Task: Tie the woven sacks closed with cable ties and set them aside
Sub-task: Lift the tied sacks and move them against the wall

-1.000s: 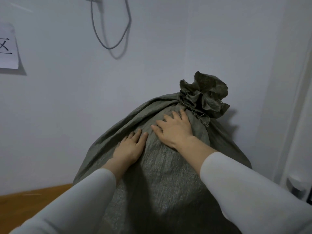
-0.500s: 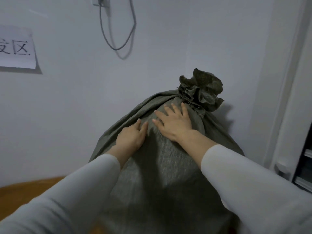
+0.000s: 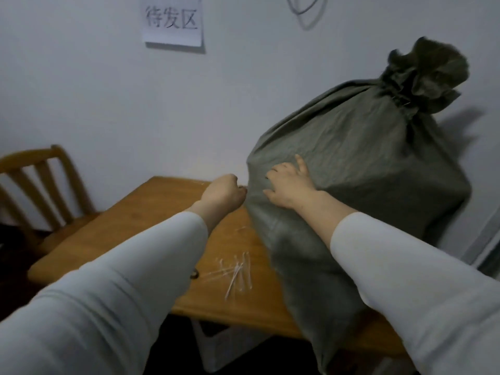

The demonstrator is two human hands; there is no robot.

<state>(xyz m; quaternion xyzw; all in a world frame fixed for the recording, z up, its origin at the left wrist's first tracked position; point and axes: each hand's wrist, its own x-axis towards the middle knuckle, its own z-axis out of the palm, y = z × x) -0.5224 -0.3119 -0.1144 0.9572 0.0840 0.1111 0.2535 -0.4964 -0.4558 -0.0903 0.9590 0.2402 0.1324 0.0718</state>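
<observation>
Change: left hand [image 3: 223, 190] and right hand [image 3: 289, 182] are now lower on the woven sack [image 3: 365, 163].
Left hand: curled at its side, grip unclear.
Right hand: flat, fingers spread.
Place: woven sack on table's [image 3: 135, 220] right end.

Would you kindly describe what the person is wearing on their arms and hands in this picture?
The left sleeve and right sleeve are long, plain, pale grey-white, ending at the wrists. The left hand and right hand are bare: no gloves, no ring or watch visible.
</observation>
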